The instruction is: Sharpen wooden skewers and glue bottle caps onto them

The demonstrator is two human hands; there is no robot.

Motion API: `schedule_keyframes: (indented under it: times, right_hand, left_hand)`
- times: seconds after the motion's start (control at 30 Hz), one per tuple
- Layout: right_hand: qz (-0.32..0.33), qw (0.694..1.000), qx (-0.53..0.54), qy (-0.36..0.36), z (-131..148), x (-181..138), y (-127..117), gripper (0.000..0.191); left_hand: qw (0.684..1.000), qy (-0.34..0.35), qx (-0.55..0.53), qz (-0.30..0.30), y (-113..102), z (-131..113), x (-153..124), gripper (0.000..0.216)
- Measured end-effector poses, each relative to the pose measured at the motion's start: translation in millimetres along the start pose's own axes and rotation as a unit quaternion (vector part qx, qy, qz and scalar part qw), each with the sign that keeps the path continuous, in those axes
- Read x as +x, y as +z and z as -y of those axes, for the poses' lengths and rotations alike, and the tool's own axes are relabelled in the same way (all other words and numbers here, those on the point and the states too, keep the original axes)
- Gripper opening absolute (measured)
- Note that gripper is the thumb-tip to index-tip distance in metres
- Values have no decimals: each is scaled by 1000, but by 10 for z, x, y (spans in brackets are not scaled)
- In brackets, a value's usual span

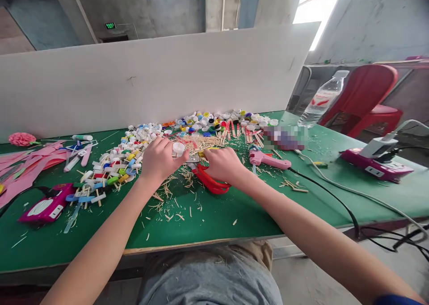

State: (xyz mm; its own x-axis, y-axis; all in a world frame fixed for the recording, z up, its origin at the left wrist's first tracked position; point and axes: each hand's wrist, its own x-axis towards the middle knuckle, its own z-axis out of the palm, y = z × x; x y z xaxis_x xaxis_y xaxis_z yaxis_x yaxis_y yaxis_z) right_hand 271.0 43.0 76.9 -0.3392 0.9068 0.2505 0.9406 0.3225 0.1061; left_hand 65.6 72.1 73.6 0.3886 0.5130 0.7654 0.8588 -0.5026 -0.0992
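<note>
In the middle of the table my left hand [160, 160] is closed around a white bottle cap [178, 149], gripping it between thumb and fingers. My right hand [223, 164] is wrapped round red-handled scissors [213, 183]; their metal part reaches left toward the cap. A yellow piece shows by my right fingers, and I cannot tell whether it belongs to the scissors. Thin wood shavings [163, 190] lie scattered beneath both hands. Left of my left hand is a heap of coloured caps with short wooden sticks [117, 165].
A pink glue gun [271, 160] lies right of my right hand, its black cable trailing rightward. Purple power strips [375, 164] sit at both sides. Loose bottle caps [201, 119] line the white board [150, 81]. A water bottle [323, 99] stands at the far right edge.
</note>
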Motion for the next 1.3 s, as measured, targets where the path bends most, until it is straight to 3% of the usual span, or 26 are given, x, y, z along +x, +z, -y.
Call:
schedule_keyframes:
  times: [0.47, 0.73, 0.93, 1.03, 1.17, 1.3]
  right_hand:
    - [8, 999, 1, -35, 36, -2, 30, 31]
    - [18, 999, -9, -29, 29, -2, 4, 31]
    - [15, 1000, 10, 8, -14, 49, 24, 30]
    - [1, 997, 40, 71, -104, 76, 25, 44]
    - [-18, 987, 106, 118, -174, 80, 3, 51]
    - [-3, 980, 163, 113, -121, 51, -32, 48]
  left_hand:
    - [993, -112, -10, 27, 36, -31, -34, 61]
    - [994, -107, -17, 4, 88, -27, -56, 68]
    - [990, -119, -80, 0, 65, 28, -39, 60]
    - [973, -179, -148, -13, 72, 36, -74, 49]
    - [943, -206, -252, 66, 135, -68, -133, 39]
    - [956, -168, -226, 86, 153, -213, -118, 27]
